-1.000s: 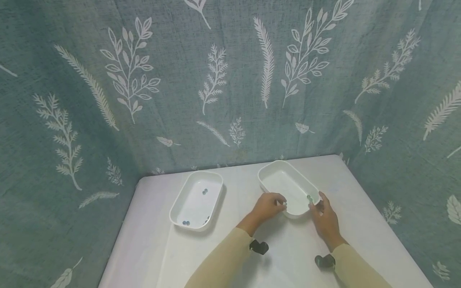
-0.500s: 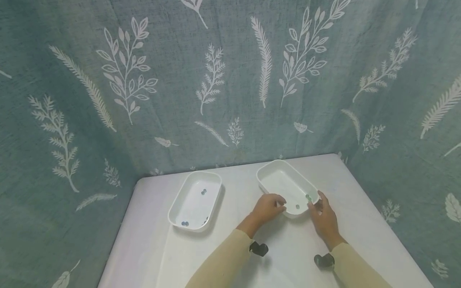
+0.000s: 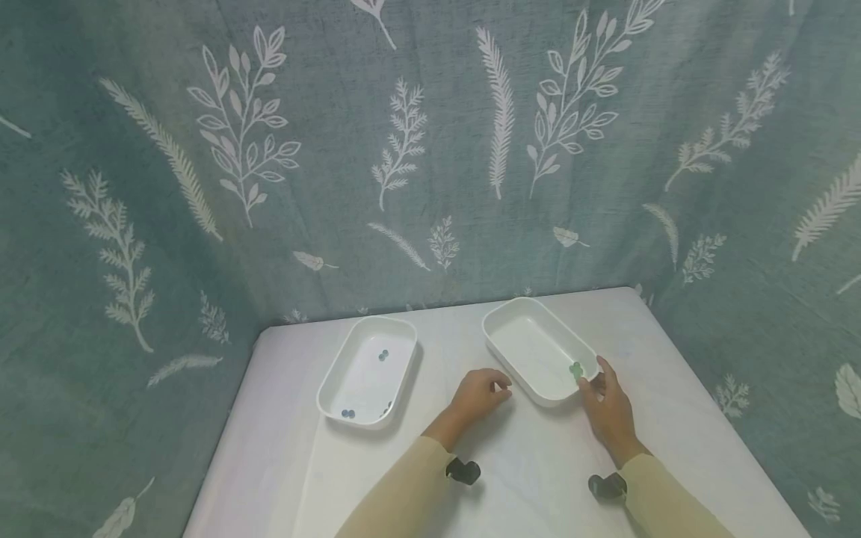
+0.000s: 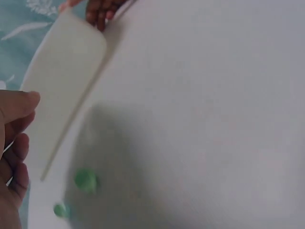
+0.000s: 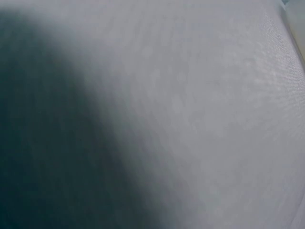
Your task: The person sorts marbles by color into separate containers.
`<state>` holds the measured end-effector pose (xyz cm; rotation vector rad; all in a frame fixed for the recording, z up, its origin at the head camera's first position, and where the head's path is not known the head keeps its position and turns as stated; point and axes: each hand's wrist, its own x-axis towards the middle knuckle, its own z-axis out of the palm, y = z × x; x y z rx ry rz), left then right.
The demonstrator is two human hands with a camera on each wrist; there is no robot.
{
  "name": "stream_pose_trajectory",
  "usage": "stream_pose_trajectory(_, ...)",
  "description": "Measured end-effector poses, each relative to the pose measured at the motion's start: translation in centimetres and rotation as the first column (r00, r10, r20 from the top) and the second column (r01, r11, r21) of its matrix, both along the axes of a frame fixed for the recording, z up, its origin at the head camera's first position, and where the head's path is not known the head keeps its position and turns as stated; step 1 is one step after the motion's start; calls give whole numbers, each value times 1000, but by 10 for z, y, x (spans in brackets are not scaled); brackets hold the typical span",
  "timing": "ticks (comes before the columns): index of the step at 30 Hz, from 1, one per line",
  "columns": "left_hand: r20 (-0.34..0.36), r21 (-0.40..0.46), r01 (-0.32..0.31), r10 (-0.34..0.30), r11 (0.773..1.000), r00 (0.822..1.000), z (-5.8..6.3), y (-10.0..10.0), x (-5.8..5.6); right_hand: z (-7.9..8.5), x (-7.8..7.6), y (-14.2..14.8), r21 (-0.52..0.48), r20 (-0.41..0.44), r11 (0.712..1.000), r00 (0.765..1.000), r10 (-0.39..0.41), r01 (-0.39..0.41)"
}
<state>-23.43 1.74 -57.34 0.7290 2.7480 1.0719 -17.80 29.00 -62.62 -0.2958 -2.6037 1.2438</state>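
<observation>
A white rectangular dish stands at the right of the table, set at an angle. Its near right corner is gripped by my right hand, thumb at the rim and fingers at the outer side. Several small green round pieces cluster inside the dish near that thumb. Just left of the dish, apart from its wall, my left hand hovers with loosely curled fingers; I see nothing in it. The left wrist view shows the left hand beside the dish's side wall. The right wrist view is mostly blurred surface and shadow.
A second white dish stands on the left, with small blue-grey round pieces inside. White cloth covers the table. Patterned green-blue curtains enclose the back and sides. Two green round spots in the left wrist view are unclear.
My left hand has let go of the dish's near left edge and moved left. A round piece that lay apart in the dish now sits with the green cluster. The right hand keeps its grip.
</observation>
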Motion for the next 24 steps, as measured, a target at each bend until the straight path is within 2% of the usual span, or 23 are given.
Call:
stream_pose_trajectory(11,-13,21,-47,47,999,999,-18,-31,-3,3,0,1,11,18,1000,1000,-10,10)
stream_pose_trajectory(15,-4,16,-50,50,999,999,-21,-38,0,3,0,1,-4,23,1000,1000,-13,13)
stream_pose_trajectory(21,16,-10,-110,110,994,994,-24,-45,6,1,0,0,-21,32,1000,999,-4,5)
stream_pose_trajectory(24,2,-2,-116,116,993,993,-27,-50,6,1,1,-1,-25,28,1000,1000,-3,4)
